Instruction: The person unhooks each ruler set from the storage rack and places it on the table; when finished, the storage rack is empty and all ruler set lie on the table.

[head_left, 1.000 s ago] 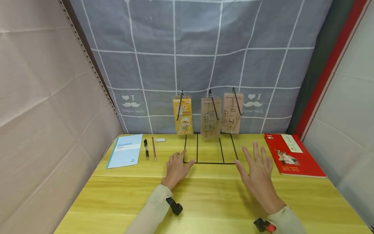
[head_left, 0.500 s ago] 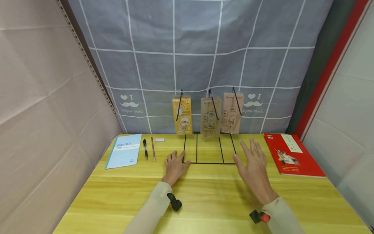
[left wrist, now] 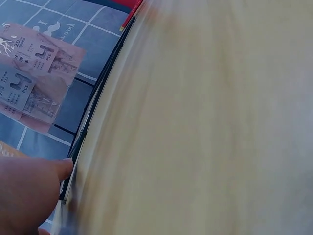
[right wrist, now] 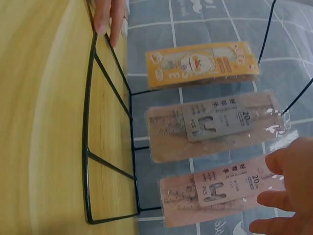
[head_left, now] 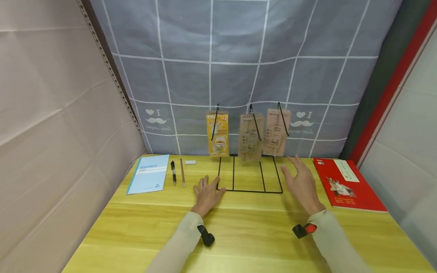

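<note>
A black wire rack (head_left: 250, 191) stands at the back of the table with three hooks. My left hand (head_left: 206, 197) lies at its front left corner; in the left wrist view the thumb (left wrist: 61, 169) touches the wire. From the left hook hangs a yellow duck-print packet (head_left: 217, 134). The middle hook carries a clear-fronted brownish packet (head_left: 250, 138) marked 20, and the right hook a similar pink packet (head_left: 276, 132). My right hand (head_left: 303, 187) is held with parted fingers just right of the rack, near the pink packet, and holds nothing.
At the left lie a light blue notebook (head_left: 148, 174), a black pen (head_left: 173, 172), a pencil (head_left: 182, 172) and a white eraser (head_left: 190, 162). A red book (head_left: 348, 185) lies at the right. Behind the rack hangs a grey checked cloth (head_left: 187, 79); pale cloth walls flank both sides.
My right hand has moved forward toward the right side of the rack, and its fingers are less spread. My left hand stays by the rack's front left corner. The head view has shifted slightly.
</note>
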`<state>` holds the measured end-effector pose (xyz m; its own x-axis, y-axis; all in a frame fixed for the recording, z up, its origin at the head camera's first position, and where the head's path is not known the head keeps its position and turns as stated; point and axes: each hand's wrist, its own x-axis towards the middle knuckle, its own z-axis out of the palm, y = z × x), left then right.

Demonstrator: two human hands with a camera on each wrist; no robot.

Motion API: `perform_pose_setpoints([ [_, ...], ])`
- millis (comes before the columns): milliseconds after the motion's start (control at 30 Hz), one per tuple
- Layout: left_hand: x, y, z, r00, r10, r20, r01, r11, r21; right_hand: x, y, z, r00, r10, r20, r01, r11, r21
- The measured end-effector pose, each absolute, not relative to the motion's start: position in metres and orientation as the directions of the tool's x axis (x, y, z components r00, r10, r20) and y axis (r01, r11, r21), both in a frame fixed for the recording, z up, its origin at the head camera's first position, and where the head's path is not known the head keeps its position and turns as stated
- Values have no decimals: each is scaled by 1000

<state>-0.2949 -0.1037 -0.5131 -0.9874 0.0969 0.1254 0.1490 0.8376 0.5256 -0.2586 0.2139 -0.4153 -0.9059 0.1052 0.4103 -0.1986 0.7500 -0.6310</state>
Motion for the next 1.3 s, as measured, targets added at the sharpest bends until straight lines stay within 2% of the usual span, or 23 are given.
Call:
perform_pose_setpoints([
  [433,-296,-106,-517,-986,116,119,163,829,535,-306,230,-401,-911,170,375,-142,724,-675],
  [733,-297,-104,-521,-988,131,82,155,828,539,-337,248,-387,-916,248,314,-76,664,-744],
  [1100,-295,-105,-517,-990,123,63,137,821,554,-365,255,-377,-901,250,356,-106,666,-738],
  [1300,-294,-104,-519,-991,121,60,134,828,544,-374,254,-376,-912,237,336,-96,672,-734],
])
